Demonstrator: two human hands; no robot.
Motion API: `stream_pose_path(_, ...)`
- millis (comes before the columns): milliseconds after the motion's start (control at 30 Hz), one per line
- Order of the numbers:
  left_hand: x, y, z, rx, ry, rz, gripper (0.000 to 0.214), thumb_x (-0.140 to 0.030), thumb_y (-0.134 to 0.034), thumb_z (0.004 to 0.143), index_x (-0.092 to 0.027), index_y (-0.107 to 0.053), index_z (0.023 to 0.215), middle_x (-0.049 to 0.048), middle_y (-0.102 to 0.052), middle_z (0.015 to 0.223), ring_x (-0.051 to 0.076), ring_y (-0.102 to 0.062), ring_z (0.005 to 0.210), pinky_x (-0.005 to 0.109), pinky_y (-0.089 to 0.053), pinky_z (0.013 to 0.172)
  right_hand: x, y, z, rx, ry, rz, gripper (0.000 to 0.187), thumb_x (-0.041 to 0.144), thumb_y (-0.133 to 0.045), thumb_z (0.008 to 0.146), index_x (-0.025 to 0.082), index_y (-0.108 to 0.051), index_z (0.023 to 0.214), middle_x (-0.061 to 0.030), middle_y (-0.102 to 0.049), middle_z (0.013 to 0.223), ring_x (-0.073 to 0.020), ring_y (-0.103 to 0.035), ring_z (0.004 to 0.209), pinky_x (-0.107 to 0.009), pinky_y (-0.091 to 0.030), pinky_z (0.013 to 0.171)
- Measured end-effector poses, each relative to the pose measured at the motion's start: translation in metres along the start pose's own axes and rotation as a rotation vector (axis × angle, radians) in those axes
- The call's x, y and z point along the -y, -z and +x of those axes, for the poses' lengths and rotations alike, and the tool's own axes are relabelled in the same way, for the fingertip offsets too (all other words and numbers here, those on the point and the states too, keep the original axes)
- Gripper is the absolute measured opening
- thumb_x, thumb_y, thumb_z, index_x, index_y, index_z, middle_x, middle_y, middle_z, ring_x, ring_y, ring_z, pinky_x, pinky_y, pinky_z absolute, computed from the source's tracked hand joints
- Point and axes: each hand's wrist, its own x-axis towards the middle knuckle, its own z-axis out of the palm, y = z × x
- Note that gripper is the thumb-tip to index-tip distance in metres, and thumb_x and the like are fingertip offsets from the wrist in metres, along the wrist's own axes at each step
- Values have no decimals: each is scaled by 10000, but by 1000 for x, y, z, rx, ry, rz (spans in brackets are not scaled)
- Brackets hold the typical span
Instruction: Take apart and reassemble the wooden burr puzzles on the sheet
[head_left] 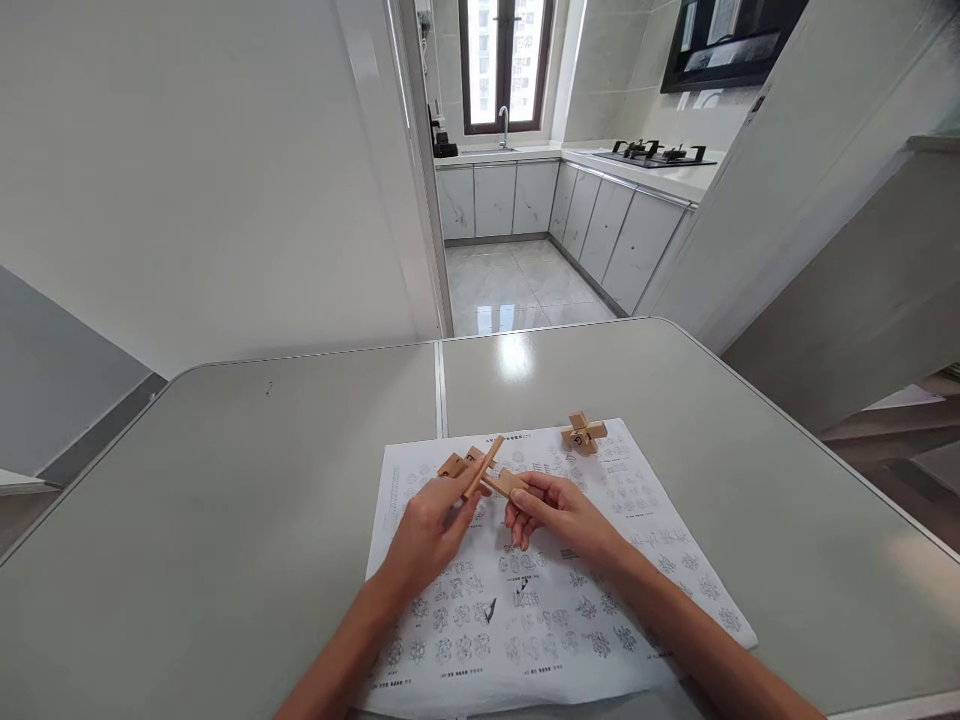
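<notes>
Both my hands work over a printed sheet of diagrams [547, 610] on a grey table [225, 500]. My left hand [431, 525] pinches a thin wooden bar [484, 466] that stands tilted, with more notched wooden pieces [454, 464] just behind it. My right hand [551, 510] has its fingers curled round another wooden block [504, 483] that meets the bar. A small assembled wooden cross puzzle [583, 434] rests on the sheet's far right corner, apart from both hands.
The table has a seam [439, 390] down its middle and rounded far corners. Beyond it a doorway opens onto a kitchen with white cabinets [525, 195], a sink tap [505, 125] and a gas hob [656, 153]. A white wall stands at left.
</notes>
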Motion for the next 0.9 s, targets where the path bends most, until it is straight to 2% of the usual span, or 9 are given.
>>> stream_pose_path(100, -2, -5, -1, 41, -135, 63, 531, -209, -507, 1081, -311, -426, 1596, 5, -763, 922, 175, -686, 830, 335, -556, 828, -3, 0, 2, 2, 12, -4, 394, 577, -688, 959, 185, -691, 991, -29, -716, 830, -177, -710, 684, -321, -590, 668)
stream_pose_path(200, -3, -9, -2, 51, -150, 85, 560, -183, -505, 1076, -314, -396, 1609, -1, -745, 898, 173, -678, 817, 325, -546, 794, -6, 0, 3, 10, 18, -1, 407, 590, -686, 954, 183, -688, 976, -34, -714, 854, -180, -713, 699, -324, -592, 674)
stream_pose_path(333, -4, -11, -2, 25, -156, 122, 559, -172, -500, 1075, -305, -393, 1607, 39, -768, 1044, 193, -713, 927, 352, -559, 843, -7, 1, 4, -12, 27, -4, 404, 591, -686, 954, 190, -688, 1002, -33, -716, 865, -180, -711, 700, -331, -601, 685)
stream_pose_path(467, -6, -11, -1, -54, -152, 191, 491, -189, -540, 1064, -296, -487, 1540, 68, -765, 1173, 221, -716, 1067, 395, -559, 925, -8, -3, 4, -52, 46, -59, 383, 580, -672, 965, 208, -677, 1056, -31, -726, 882, -183, -711, 692, -337, -603, 673)
stream_pose_path(733, -8, -12, 0, -111, -121, 277, 351, -202, -555, 1058, -244, -614, 1402, 41, -795, 995, 195, -739, 868, 337, -569, 774, -13, -15, 2, -119, 161, -356, 333, 549, -580, 1026, 222, -638, 1036, -21, -726, 802, -162, -661, 601, -317, -572, 610)
stream_pose_path(900, -10, -13, -1, -161, -136, 337, 332, -196, -569, 1051, -240, -637, 1373, 30, -811, 957, 178, -755, 821, 316, -565, 771, -13, -16, 1, -130, 192, -440, 270, 492, -547, 1052, 233, -622, 1057, -13, -716, 746, -170, -660, 595, -314, -561, 597)
